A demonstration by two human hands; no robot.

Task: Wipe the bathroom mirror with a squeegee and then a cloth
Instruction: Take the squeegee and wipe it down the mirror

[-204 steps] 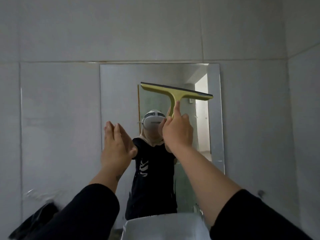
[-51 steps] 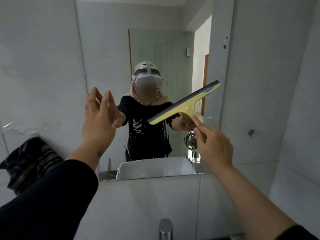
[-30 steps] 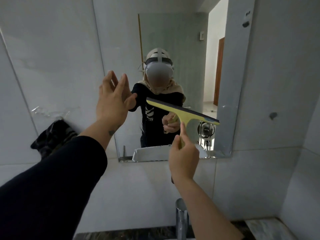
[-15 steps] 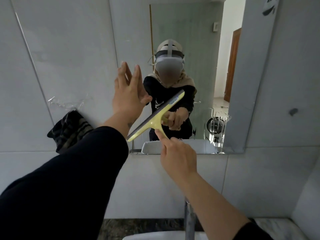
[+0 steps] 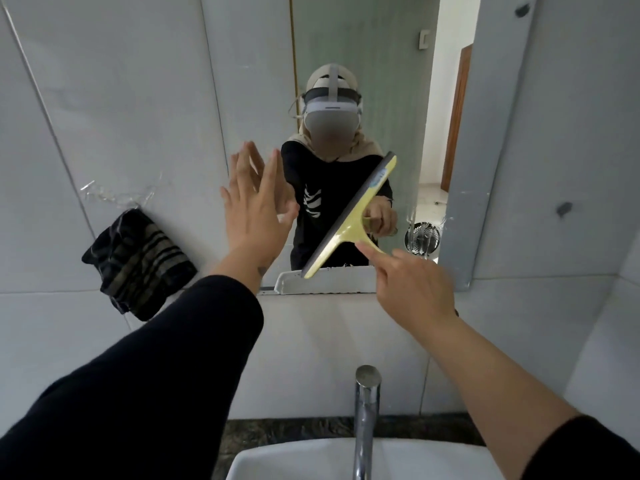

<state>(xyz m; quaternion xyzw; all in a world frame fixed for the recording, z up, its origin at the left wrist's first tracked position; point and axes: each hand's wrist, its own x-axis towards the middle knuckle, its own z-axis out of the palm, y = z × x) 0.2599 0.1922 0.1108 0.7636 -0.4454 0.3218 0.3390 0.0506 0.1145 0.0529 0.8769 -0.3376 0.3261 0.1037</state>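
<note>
The wall mirror [image 5: 388,81] fills the upper middle of the view, its lower edge just above my wrists. My right hand [image 5: 412,289] holds the yellow squeegee [image 5: 349,220] by its handle, index finger stretched along it. The blade lies steeply tilted against the lower part of the glass, its low end near the mirror's bottom edge. My left hand [image 5: 254,209] is open with fingers spread, flat against or very close to the mirror's left side. A dark striped cloth [image 5: 138,263] hangs on the tiled wall to the left of the mirror.
A chrome tap [image 5: 365,410] rises from a white basin [image 5: 346,460] at the bottom of the view, below my right forearm. Grey tiled walls surround the mirror, with a corner close on the right. A person's reflection and a small fan show in the glass.
The squeegee has come down from the mirror's top to its lower part, and its blade has turned from nearly level to steeply tilted. My view has dropped, showing tap and basin.
</note>
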